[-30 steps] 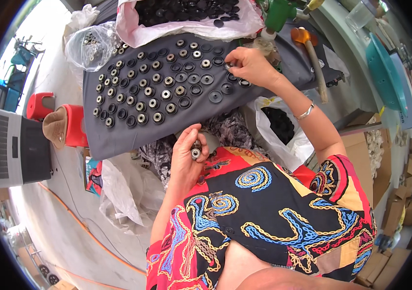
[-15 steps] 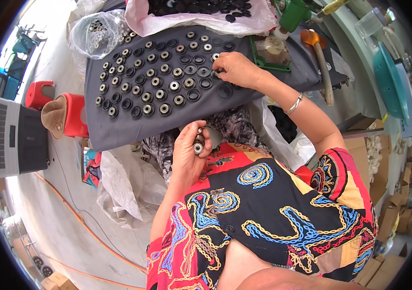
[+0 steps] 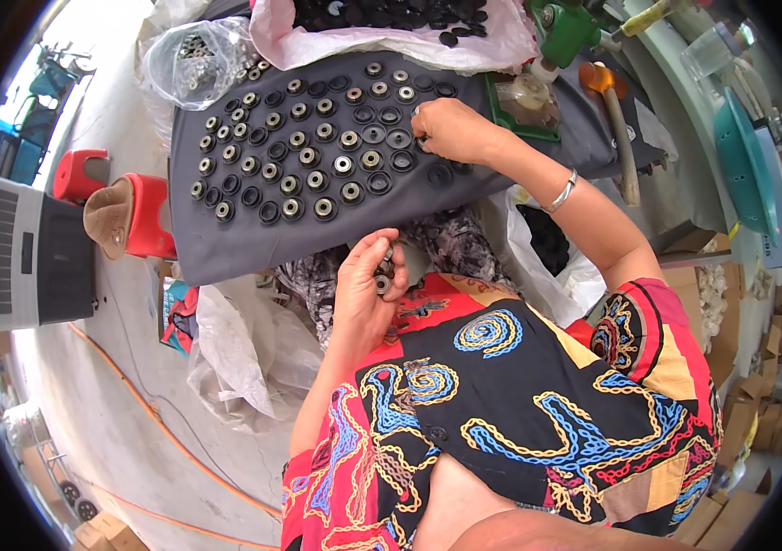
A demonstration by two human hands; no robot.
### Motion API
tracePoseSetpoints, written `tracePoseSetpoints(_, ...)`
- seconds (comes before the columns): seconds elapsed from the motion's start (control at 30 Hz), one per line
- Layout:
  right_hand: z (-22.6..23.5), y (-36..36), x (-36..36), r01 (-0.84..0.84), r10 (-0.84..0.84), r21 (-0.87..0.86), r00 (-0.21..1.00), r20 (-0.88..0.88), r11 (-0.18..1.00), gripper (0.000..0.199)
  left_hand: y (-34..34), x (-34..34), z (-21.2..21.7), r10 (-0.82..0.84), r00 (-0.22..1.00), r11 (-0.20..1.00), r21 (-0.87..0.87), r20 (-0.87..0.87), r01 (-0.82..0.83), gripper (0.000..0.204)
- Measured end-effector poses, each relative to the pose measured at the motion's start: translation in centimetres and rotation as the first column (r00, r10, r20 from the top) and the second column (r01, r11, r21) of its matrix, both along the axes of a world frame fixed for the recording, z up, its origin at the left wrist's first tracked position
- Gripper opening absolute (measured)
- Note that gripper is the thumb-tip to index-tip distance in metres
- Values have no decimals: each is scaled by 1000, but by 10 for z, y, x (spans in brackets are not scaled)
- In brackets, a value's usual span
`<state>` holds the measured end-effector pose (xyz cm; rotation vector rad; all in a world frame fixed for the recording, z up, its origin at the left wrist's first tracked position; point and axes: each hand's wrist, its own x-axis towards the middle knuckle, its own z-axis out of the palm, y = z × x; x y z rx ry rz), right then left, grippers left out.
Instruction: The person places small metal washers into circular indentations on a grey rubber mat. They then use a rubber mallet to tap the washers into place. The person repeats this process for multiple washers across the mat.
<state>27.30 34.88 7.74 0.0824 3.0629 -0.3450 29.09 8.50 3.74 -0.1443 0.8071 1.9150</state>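
Ball bearings (image 3: pixel 382 283), a small clutch of them, in the left hand (image 3: pixel 361 292), fingers curled snugly around, just off the near table edge. Right hand (image 3: pixel 458 133) reaching out palm down over the tabletop, fingertips bunched narrow by the black caps (image 3: pixel 378 183); can't tell if holding anything. Shiny silver rings with dark centers, plenty more sitting in caps in loose rows. Dark gray cloth (image 3: pixel 225 254) underneath, pinkish bag (image 3: pixel 391 50) of black discs (image 3: pixel 450 39) at the far edge, orange-headed mallet (image 3: pixel 623 138) off right, red stool (image 3: pixel 151 220) on pale floor (image 3: pixel 69 386) at left.
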Motion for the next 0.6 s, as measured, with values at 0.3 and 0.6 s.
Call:
tracePoseSetpoints(0.3, 26, -66, 37, -243, 174, -142, 909, -379, 960, 19, 4, -3, 12, 61, 996, 998, 36, -67, -59, 20)
tracePoseSetpoints(0.6, 16, -104, 55, -229, 234, -571, 970, -67, 788, 29, 6, 3, 7, 101, 992, 995, -15, -78, -102, 18)
